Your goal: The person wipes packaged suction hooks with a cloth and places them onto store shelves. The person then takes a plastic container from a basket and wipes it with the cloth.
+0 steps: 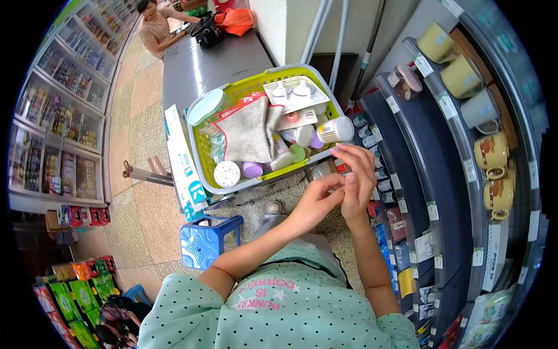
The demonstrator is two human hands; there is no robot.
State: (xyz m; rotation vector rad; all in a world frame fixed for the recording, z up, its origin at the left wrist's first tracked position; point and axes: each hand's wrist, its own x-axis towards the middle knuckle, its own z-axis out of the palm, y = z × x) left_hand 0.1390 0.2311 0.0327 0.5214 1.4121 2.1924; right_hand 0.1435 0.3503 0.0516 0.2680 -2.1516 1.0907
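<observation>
My left hand [317,200] and my right hand [357,177] meet in front of me, just beyond the near right corner of a yellow-green and grey shopping basket [264,185]. The left fingers are closed and press against the right thumb; anything between them is too small or hidden to make out. The right fingers stretch out, slightly bent, toward the basket. Inside it lie a grey cloth with red edging [247,131], a carded pack of white hooks [296,93], a white perforated-top container [227,174], a light-blue lid-like item [206,107] and several small tubs [336,130].
The basket stands on a dark table [218,67] beside a long white-and-teal box [185,166]. A blue stool [203,241] is on the floor. Mugs [462,75] line shelves at right. Another person [160,29] is by a black bag [207,30] at the far end.
</observation>
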